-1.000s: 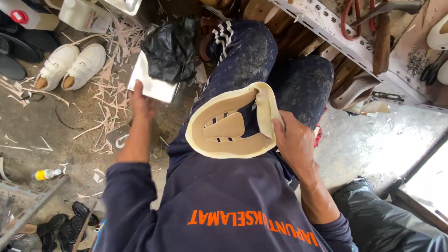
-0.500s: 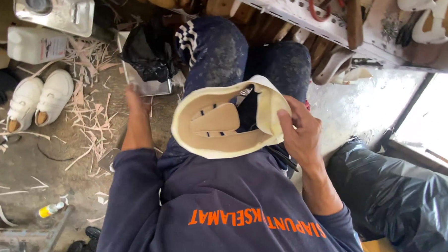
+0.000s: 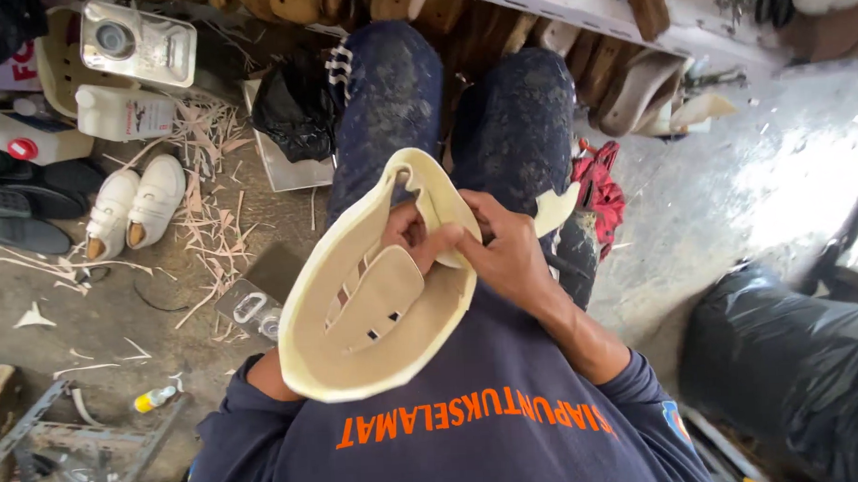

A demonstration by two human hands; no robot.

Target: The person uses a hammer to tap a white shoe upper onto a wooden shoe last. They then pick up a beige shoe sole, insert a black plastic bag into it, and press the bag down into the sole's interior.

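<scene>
A cream shoe upper [image 3: 375, 319], cut with slots and a tongue flap, lies open on my lap over my dark trousers [image 3: 386, 100]. My left hand [image 3: 405, 230] comes up from under the upper, and its fingers show through the opening at the top edge. My right hand [image 3: 506, 257] pinches the same edge from the right, its fingers meeting those of the left hand. Both hands hold the upper, which hides my left forearm and wrist.
A pair of white shoes [image 3: 133, 209] stands on the concrete floor at left among pale scrap strips [image 3: 210, 230]. White jugs [image 3: 120, 109], a black bag [image 3: 296, 108], a red cloth [image 3: 593, 183], a large black sack [image 3: 795, 371] and a shelf of wooden lasts [image 3: 631, 34] surround me.
My left hand was stretched out to a white piece on the floor at left; it has come back and now grips the upper beside my right hand. The view shifted.
</scene>
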